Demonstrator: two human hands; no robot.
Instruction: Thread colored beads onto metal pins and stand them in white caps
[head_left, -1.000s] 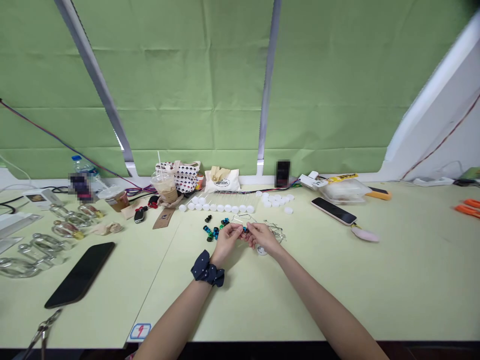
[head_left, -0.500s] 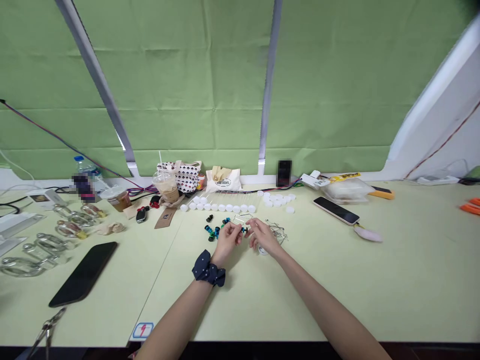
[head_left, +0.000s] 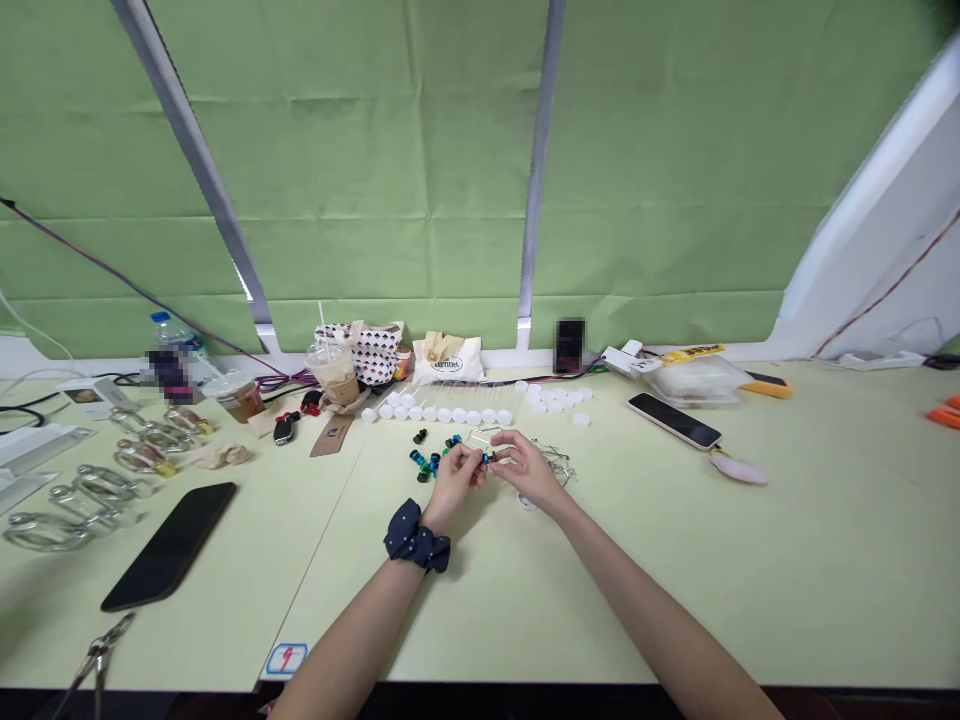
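My left hand, with a dark scrunchie on its wrist, pinches a small blue bead-like piece on a thin wire at the middle of the pale green table. My right hand meets it from the right, fingertips closed on the same small piece. Several blue, green and black beads lie just left of my hands. A tangle of thin wire pins lies just right of them. A row of white caps runs behind.
A black phone lies at the left front, small glass bottles further left. Another phone and a clear plastic bag sit at the right back. Drink cups, pouches and cables line the wall. Metal pliers poke in at bottom left.
My hands drew slightly apart half a second ago and have closed together again on the small blue piece. The view shifted a little.
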